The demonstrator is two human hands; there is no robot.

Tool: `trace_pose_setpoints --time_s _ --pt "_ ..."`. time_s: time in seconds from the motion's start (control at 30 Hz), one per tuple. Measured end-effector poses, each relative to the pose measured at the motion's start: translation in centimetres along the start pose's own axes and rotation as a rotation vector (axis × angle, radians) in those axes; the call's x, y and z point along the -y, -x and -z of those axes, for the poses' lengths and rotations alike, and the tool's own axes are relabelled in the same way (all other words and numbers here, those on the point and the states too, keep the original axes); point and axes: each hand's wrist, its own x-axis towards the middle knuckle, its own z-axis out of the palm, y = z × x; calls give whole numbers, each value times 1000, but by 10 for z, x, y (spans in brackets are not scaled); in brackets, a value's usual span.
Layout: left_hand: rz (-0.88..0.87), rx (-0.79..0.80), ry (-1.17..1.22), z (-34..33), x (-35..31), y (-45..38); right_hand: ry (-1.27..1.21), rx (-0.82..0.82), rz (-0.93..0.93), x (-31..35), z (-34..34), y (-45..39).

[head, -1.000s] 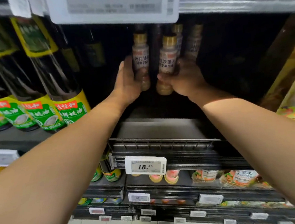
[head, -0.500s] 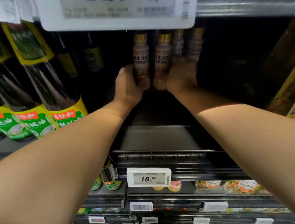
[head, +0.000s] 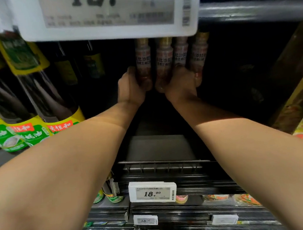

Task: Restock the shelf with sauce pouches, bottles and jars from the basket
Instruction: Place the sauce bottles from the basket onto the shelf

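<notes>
Both hands reach deep into a dark shelf at upper centre of the head view. Left hand (head: pixel 131 88) curls its fingers around one bottle (head: pixel 143 64); right hand (head: pixel 180 84) grips a second bottle (head: pixel 163 64) just beside it. Both bottles are upright with gold caps and pale labels, and they nearly touch. Two more matching bottles (head: pixel 198 55) stand to the right at the back, close against the held pair. A large price tag (head: pixel 109 14) hangs across the top of the frame and hides the caps' upper edges. Tall dark bottles with green labels (head: pixel 36 132) fill the left side. Below centre, a smaller price tag (head: pixel 153 193) reads 18.90. The basket is not visible.

Judging by this, the bottles are being seated in their row. To do it well, set each base flat, keep labels facing out, and loosen the fingers gently so the neighbours are not knocked.
</notes>
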Motion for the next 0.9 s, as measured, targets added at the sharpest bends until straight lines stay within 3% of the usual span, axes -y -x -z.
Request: trace_pose_setpoints --time_s 0.2,0.37,0.5,0.73,0.9 --pt "5 -17 54 -4 6 -3 141 -14 45 0 -5 -3" --pt "27 48 141 -10 14 -9 90 -38 39 -1 -6 -2" --pt "33 -31 50 -6 16 -3 101 -1 58 -5 0 3" --pt "73 29 93 17 5 22 139 77 215 -19 41 30" --pt "35 61 50 47 -16 50 91 269 39 -30 77 56"
